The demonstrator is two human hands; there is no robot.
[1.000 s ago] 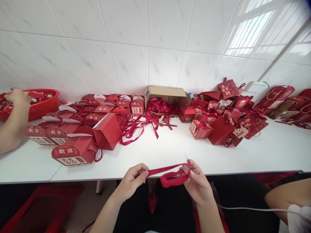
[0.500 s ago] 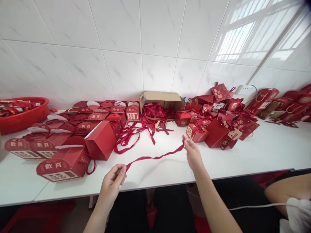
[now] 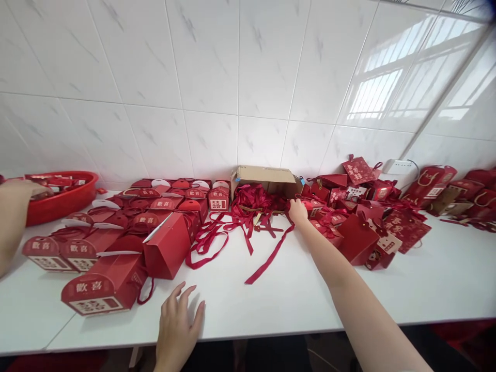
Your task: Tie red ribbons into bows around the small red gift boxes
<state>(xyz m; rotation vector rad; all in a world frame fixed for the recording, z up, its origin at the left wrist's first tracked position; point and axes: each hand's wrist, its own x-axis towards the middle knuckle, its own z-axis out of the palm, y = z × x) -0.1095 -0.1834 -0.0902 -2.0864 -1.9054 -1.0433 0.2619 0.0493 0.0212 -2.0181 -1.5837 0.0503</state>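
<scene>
My left hand (image 3: 177,323) hovers at the table's front edge, fingers spread and holding nothing. My right hand (image 3: 298,212) is stretched forward with its fingers curled, over a small red gift box beside the cardboard carton. Its fingertips are hidden, so what they grip cannot be made out. A dark red ribbon (image 3: 270,260) slants across the white table (image 3: 232,305), its upper end reaching my right hand. Many more ribbons (image 3: 251,199) spill in a tangle from the open carton (image 3: 266,174). A looped ribbon (image 3: 207,253) lies to the left.
Rows of red handled gift boxes (image 3: 104,281) fill the left side, one plain side (image 3: 165,248) facing me. More boxes and bags (image 3: 358,240) crowd the right, below a white power strip (image 3: 399,166). A red basin (image 3: 65,204) stands far left, with another person's arm (image 3: 13,217) over it.
My left hand has let go of the ribbon and opened. My right hand has moved forward to the small box, and the ribbon now lies on the table. Another person's arm has appeared at left.
</scene>
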